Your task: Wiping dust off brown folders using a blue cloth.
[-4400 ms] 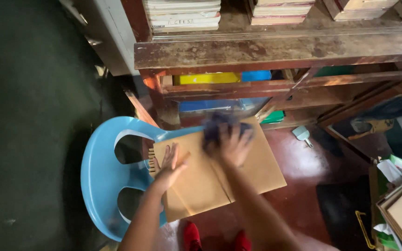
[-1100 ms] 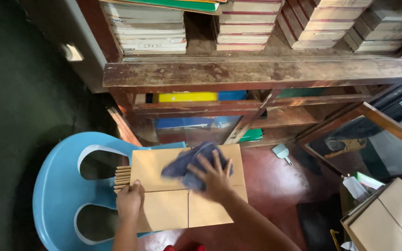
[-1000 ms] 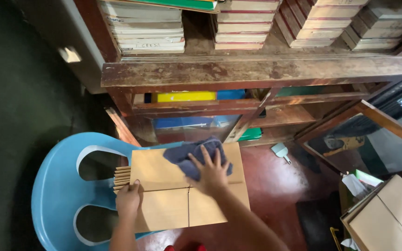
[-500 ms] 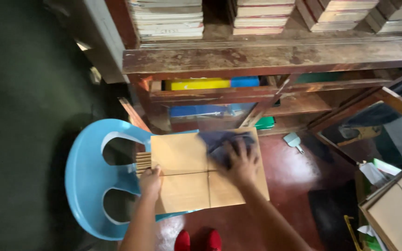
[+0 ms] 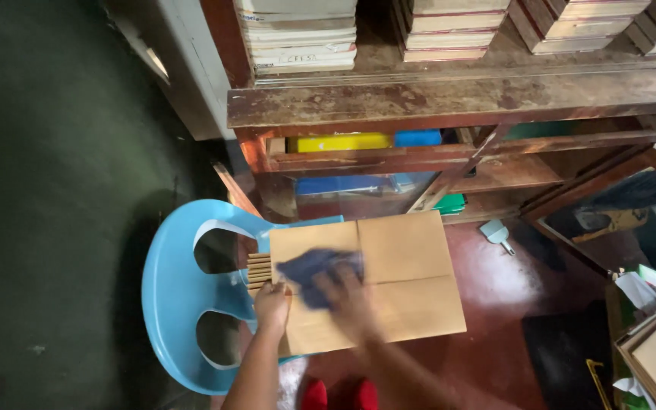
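The right hand (image 5: 347, 292) is appearing as a motion-blurred smear, so its fingers cannot be made out singly; it is pressing a dark blue cloth (image 5: 314, 266) onto the left half of a flat brown cardboard box (image 5: 389, 281), and whether it is clenching the cloth or lying flat on it cannot be told. The left hand (image 5: 271, 302) is gripping the box's left edge, just below a stack of brown slats (image 5: 258, 269) jutting from under the box. The box is lying on a light blue plastic chair (image 5: 172, 304), hiding the seat and overhanging it toward the red floor (image 5: 510, 304). The lower frame edge is cutting off both forearms and two red shapes (image 5: 339, 395) too cropped to identify. Open floor is lying right of the box, where a small pale dustpan (image 5: 495, 234) is resting. A worn wooden shelf (image 5: 434, 99) carrying stacked books (image 5: 298, 34) is crowding the far side, and a glass-fronted cabinet door (image 5: 609, 205) is standing open at right.
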